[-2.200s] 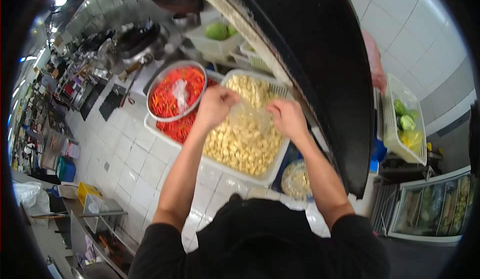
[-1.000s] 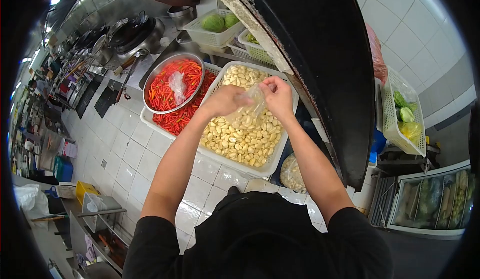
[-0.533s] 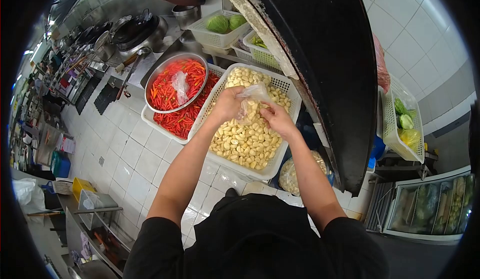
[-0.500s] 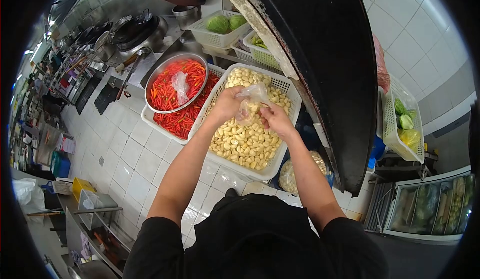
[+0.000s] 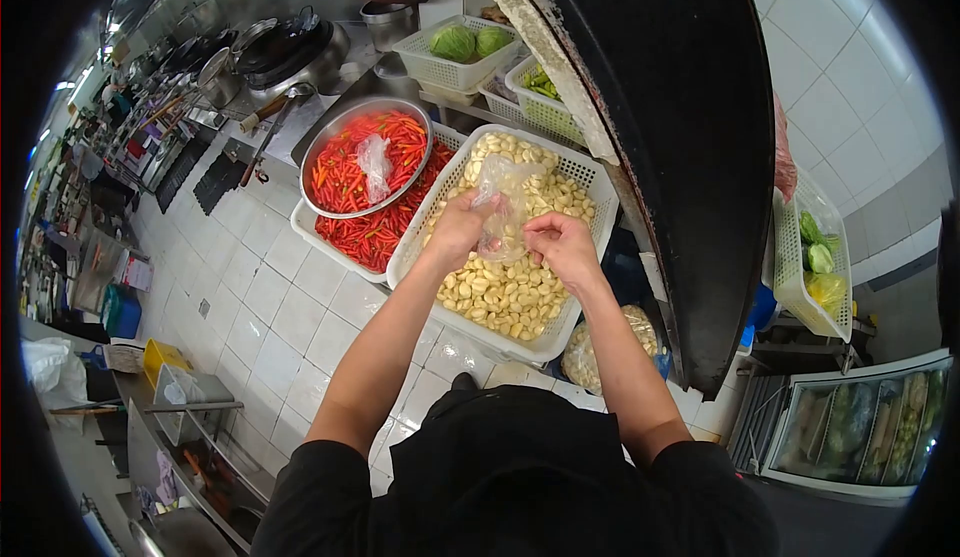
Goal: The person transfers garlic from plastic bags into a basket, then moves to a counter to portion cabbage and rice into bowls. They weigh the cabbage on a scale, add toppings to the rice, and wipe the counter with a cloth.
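My left hand is closed on a piece of thin clear plastic, which looks like a bag or a disposable glove. Some of it drapes over the thumb. To its right, my right hand has its fingertips pinched together beside the plastic's edge; whether they grip it is too fine to tell. Both hands hover over peeled garlic cloves in a white perforated basket. Left of that, a steel bowl of red chilies sits on another white basket of chilies. Crumpled clear plastic lies in the bowl.
A large dark curved panel rises close on the right. Baskets with cabbages and green vegetables stand behind. A bulging bag rests near my right forearm. A glass-topped chest is at lower right. Pots line the back left.
The plastic has been opened out and now stands taller, towards the left hand. My right fingers have shifted from its middle to its right edge. The whole view has shifted slightly.
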The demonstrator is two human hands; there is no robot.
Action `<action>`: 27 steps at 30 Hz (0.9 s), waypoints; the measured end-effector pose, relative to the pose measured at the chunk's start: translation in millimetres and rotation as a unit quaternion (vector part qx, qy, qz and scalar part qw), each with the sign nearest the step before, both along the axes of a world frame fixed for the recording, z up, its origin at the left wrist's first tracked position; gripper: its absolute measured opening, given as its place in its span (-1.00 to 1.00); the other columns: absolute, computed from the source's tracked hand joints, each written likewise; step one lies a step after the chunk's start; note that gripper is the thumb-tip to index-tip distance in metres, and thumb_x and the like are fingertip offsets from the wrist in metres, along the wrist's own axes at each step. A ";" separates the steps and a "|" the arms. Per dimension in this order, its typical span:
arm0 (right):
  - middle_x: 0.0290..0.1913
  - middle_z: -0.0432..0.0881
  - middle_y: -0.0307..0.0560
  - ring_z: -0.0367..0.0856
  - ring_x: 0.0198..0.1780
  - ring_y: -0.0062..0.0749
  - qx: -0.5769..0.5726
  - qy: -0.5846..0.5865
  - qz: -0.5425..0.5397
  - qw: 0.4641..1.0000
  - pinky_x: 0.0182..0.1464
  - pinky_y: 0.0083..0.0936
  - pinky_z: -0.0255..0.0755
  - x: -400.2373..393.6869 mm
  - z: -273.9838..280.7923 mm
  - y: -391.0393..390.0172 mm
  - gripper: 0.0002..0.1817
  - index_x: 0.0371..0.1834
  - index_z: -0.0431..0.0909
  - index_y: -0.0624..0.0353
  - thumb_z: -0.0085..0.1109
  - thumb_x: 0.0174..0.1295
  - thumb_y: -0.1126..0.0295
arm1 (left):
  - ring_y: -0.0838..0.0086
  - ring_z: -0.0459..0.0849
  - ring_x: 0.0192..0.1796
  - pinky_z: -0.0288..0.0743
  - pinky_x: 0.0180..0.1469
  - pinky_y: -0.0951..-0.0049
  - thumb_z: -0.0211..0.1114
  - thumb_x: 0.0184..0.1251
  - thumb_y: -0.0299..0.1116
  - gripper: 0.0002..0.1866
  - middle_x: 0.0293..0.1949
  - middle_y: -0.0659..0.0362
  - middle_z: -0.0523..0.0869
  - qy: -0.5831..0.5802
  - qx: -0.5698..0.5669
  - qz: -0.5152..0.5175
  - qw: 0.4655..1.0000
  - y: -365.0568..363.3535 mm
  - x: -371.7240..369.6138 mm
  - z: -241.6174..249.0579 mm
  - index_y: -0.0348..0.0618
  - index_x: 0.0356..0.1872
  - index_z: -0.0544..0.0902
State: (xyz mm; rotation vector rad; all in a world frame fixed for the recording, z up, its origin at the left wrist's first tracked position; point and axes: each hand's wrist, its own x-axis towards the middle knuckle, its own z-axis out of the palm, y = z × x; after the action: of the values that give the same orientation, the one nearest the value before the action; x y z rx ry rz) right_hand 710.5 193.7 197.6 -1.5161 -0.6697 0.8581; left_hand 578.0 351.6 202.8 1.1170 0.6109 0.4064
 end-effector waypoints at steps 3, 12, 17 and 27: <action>-0.32 0.74 -0.11 0.62 -0.45 -0.55 -0.016 -0.037 -0.016 0.999 -0.38 -0.55 0.54 -3.4 1.6 1.8 -0.86 -0.05 0.72 0.37 0.41 0.35 0.64 | 0.54 0.77 -0.34 0.53 -0.52 0.57 0.24 0.76 -0.26 -0.76 -0.04 0.14 0.84 -0.005 0.023 -0.001 1.000 -4.6 -4.0 -5.9 -0.18 0.18 0.69; -0.40 0.71 -0.17 0.64 -0.43 -0.53 -0.003 -0.129 -0.086 0.988 -0.36 -0.54 0.53 -10.9 -11.0 8.7 -0.82 -0.26 0.66 0.31 0.50 0.27 0.47 | 0.63 0.66 -0.45 0.44 -0.56 0.60 0.27 0.75 -0.19 -0.72 -0.07 0.19 0.87 0.020 0.052 -0.025 0.998 -18.1 -17.3 9.2 -0.17 0.14 0.74; -0.42 0.72 -0.10 0.71 -0.42 -0.40 -0.122 -0.261 -0.019 0.957 -0.35 -0.35 0.57 6.5 -8.9 12.1 -0.83 -0.30 0.67 0.28 0.45 0.20 0.41 | 0.61 0.53 -0.61 0.32 -0.66 0.55 0.26 0.73 -0.23 -0.75 -0.15 0.18 0.86 0.034 0.085 -0.030 0.995 -21.8 -12.7 17.4 -0.13 0.16 0.72; -0.43 0.65 -0.11 0.62 -0.54 -0.47 -0.018 -0.161 0.038 0.986 -0.49 -0.43 0.48 -4.1 -0.7 25.1 -0.86 -0.20 0.46 0.19 0.27 0.37 0.55 | 0.45 0.75 -0.28 0.64 -0.34 0.41 0.39 0.62 -0.27 -0.60 -0.06 0.14 0.77 0.030 0.055 -0.066 0.996 -18.9 -26.4 28.2 -0.23 0.32 0.62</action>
State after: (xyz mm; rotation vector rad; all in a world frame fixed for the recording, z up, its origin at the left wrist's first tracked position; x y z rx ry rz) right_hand 706.4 218.8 196.9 -1.6893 -0.9568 0.6885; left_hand 551.6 332.7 230.9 1.2702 0.5689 0.2970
